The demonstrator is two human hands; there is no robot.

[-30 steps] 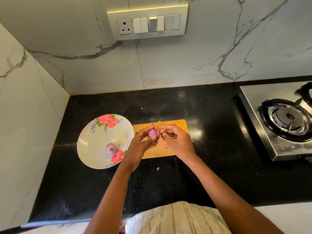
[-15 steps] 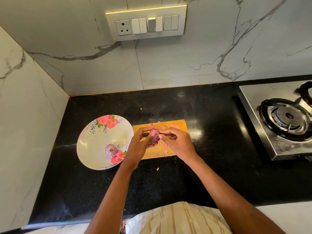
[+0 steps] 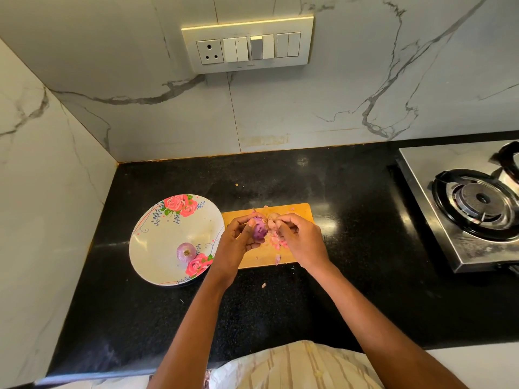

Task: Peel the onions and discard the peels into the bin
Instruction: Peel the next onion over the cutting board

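Observation:
My left hand grips a small purple onion above the wooden cutting board. My right hand is just to the right of the onion with its fingers curled, and what they pinch is hidden. Pink and pale peel scraps lie on the board between and under my hands. A second onion with its skin on rests in the floral plate to the left of the board.
A black countertop carries everything, with a few peel bits near the board's front edge. A steel gas stove stands at the right. Marble walls close the back and left. A switch panel is on the back wall.
My right hand has pulled a little to the right, away from the onion. The onion now shows more of its purple surface in my left hand. The plate and its onion have not moved.

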